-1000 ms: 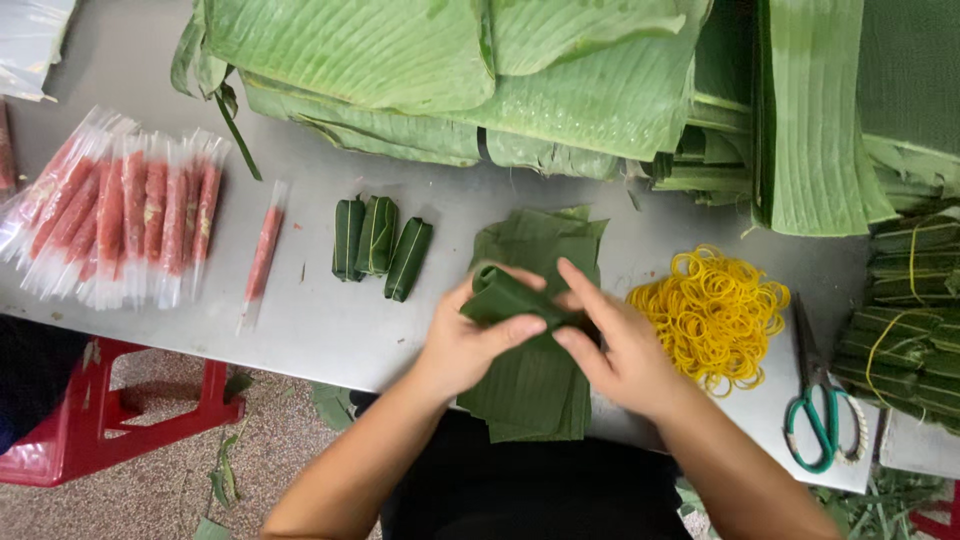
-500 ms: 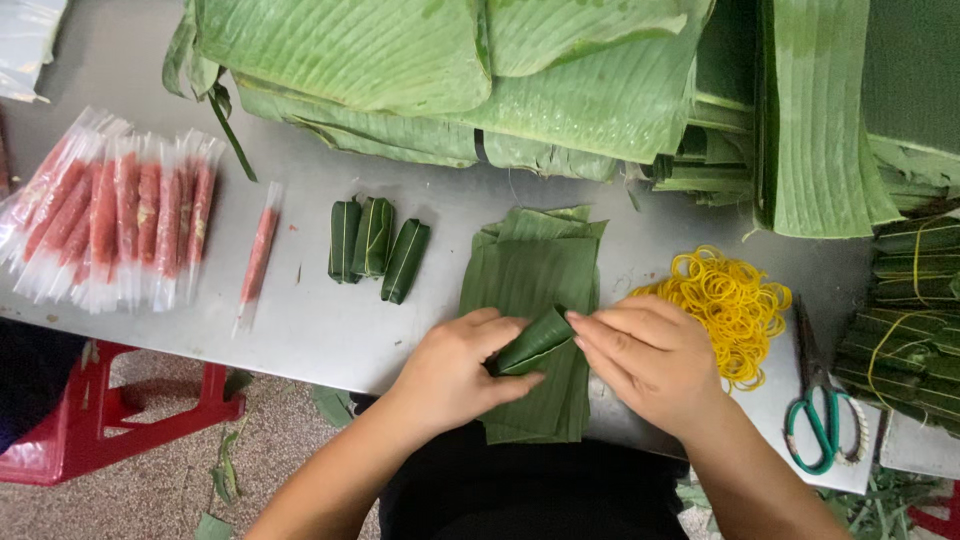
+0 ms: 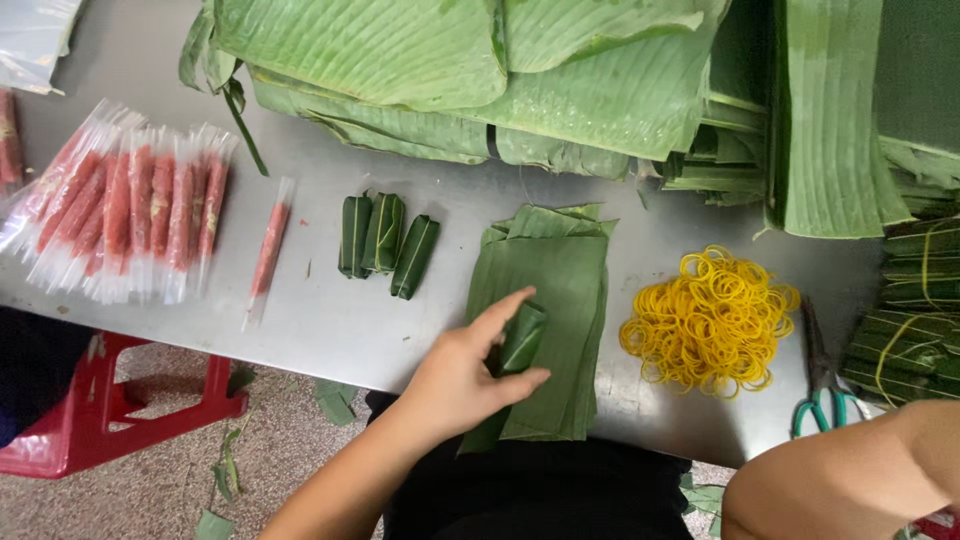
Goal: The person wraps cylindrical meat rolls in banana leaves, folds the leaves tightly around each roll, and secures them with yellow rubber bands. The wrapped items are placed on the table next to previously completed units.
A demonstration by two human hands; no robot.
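Observation:
My left hand [image 3: 465, 375] grips a small roll wrapped in green banana leaf [image 3: 522, 337], holding it over a stack of cut leaf pieces [image 3: 555, 290] at the table's front edge. Only my right forearm [image 3: 850, 475] shows at the lower right; the hand itself is out of view. Three finished leaf-wrapped rolls [image 3: 385, 240] lie side by side left of the stack. A pile of yellow rubber bands [image 3: 712, 318] sits just right of the stack.
Pink sausage sticks in clear sleeves [image 3: 125, 215] lie at the left, one separate stick [image 3: 268, 250] nearer the rolls. Large banana leaves [image 3: 450, 70] cover the back. Green-handled scissors [image 3: 822, 385] and tied leaf bundles [image 3: 915, 330] are at the right. A red stool [image 3: 120, 410] stands below.
My right hand has let go of the leaf roll and moved off to the lower right, out of view. My left hand alone keeps hold of the roll, now wrapped tighter.

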